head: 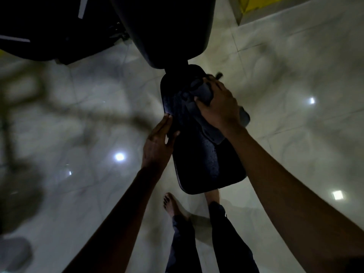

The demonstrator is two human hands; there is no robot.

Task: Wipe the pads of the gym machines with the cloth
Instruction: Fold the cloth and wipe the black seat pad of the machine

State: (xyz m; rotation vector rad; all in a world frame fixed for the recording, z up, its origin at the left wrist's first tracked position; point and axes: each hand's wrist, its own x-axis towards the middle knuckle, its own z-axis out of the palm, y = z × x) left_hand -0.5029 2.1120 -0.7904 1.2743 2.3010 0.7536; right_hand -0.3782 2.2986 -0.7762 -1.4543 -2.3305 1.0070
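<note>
A dark seat pad [208,164] of a gym machine lies below me in the head view, its surface speckled with droplets. A larger dark back pad [167,26] rises beyond it at the top. My right hand [218,107] presses a dark bluish cloth [199,93] flat on the far part of the seat pad, fingers spread over the bunched fabric. My left hand [159,142] rests against the pad's left edge, fingers straight and thumb on top of the rim.
Glossy pale marble floor [78,115] surrounds the pad, with ceiling light reflections. Dark machine frame parts [49,36] stand at the top left. My bare feet [173,205] and dark trousers are under the pad's near end. A yellow wall strip [250,4] is at the top right.
</note>
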